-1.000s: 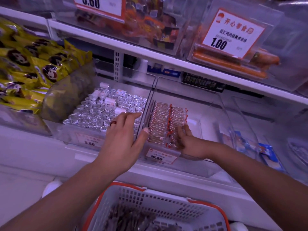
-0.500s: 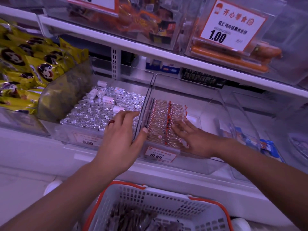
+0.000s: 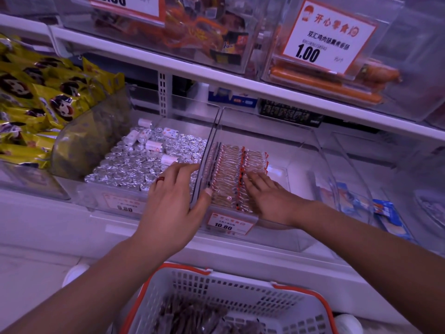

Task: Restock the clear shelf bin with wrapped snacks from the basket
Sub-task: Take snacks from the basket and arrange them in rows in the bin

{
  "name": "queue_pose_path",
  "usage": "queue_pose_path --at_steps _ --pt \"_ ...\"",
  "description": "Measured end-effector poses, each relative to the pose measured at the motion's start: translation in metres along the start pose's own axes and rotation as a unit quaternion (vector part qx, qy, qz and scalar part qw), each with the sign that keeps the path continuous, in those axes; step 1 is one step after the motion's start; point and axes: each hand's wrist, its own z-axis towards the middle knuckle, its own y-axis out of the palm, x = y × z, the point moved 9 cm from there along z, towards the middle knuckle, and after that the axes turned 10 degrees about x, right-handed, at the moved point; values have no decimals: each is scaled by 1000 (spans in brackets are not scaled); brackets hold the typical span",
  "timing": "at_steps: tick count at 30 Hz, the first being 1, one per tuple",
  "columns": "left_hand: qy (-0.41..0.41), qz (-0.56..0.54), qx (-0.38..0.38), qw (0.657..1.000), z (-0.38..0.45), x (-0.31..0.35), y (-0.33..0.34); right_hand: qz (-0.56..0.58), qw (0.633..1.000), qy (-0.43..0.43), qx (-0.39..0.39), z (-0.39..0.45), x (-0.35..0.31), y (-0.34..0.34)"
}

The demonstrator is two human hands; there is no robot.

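Your left hand point(image 3: 173, 208) gripped the clear shelf bin point(image 3: 301, 150) by its left wall: the fingers curled over the divider into the neighbouring bin of foil-wrapped rounds point(image 3: 144, 165), the thumb hooked inside against the wrapped snacks point(image 3: 231, 172). A red ring point(image 3: 160, 179) sat on one finger of that hand. Your right hand point(image 3: 269, 198) lay flat and relaxed, fingers straight and spread, pressing on the near end of the right-hand row of snacks and closed round nothing. The snacks stood packed in tight rows with red-edged wrappers, filling only the left part of the bin between your two hands; to the right of your right hand the bin floor showed bare. Just below your left thumb, on the bin's front face, hung a price tag point(image 3: 227, 224) reading 10.80. The white basket point(image 3: 231, 292) with orange rim sat below both forearms, well apart from your hands, with dark wrapped snacks heaped inside. Yellow snack bags point(image 3: 36, 100) were piled far left of your left hand.
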Motion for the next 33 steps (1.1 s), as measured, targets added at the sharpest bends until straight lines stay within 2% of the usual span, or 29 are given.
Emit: queue_pose_path --at_steps 3,5,6,8,9,10,11,14,18,20,22,24,25,26,27,28,29,30,31,32,33 --pt "3 -1 -1 1000 0 -1 0 84 996 31 -7 -4 4 -1" --pt "7 -2 -3 1000 -1 -1 1 235 965 112 25 -7 14 -12" --pt "9 -2 -4 1000 -1 -1 1 332 923 185 61 -7 25 -19" --pt "12 0 0 1000 -1 -1 2 501 784 342 128 -10 47 -21" --pt "13 3 1 1000 -1 -1 2 551 725 389 138 -9 51 -17" --pt "14 6 1 1000 -2 -1 3 584 685 411 142 -7 49 -14" --pt "16 7 0 1000 -2 0 3 605 664 417 139 -3 46 -10" --pt "20 6 1 1000 -3 -2 3 620 653 420 111 4 36 1" --pt "26 -6 2 1000 -3 -1 3 605 655 421 165 -6 51 -13" --pt "22 -41 22 999 -4 0 -4 557 692 416 194 -20 61 -24" --pt "70 -65 71 993 -9 10 -19 493 742 344 297 -48 59 -54" --pt "178 -76 135 972 -26 29 -30 464 747 187 437 -102 25 -90" --pt "230 -85 144 959 -41 37 -27 444 755 118 468 -132 2 -90" --pt "276 -93 124 949 -58 43 -14 429 776 67 458 -155 -24 -75" --pt "311 -94 73 943 -79 46 7 415 810 38 412 -170 -49 -48" --pt "332 -85 -3 939 -104 43 36 398 854 27 333 -178 -73 -9" --pt "334 -62 -95 936 -131 34 69 377 899 23 219 -180 -95 40" --pt "315 -19 -198 928 -160 15 104 354 932 22 72 -183 -114 99" --pt "281 41 -303 909 -190 -13 136 324 942 14 -83 -195 -128 162" --pt "245 108 -399 877 -220 -46 161 293 932 10 -211 -211 -134 220" --pt "216 167 -473 838 -246 -79 177 264 918 34 -294 -225 -131 266"
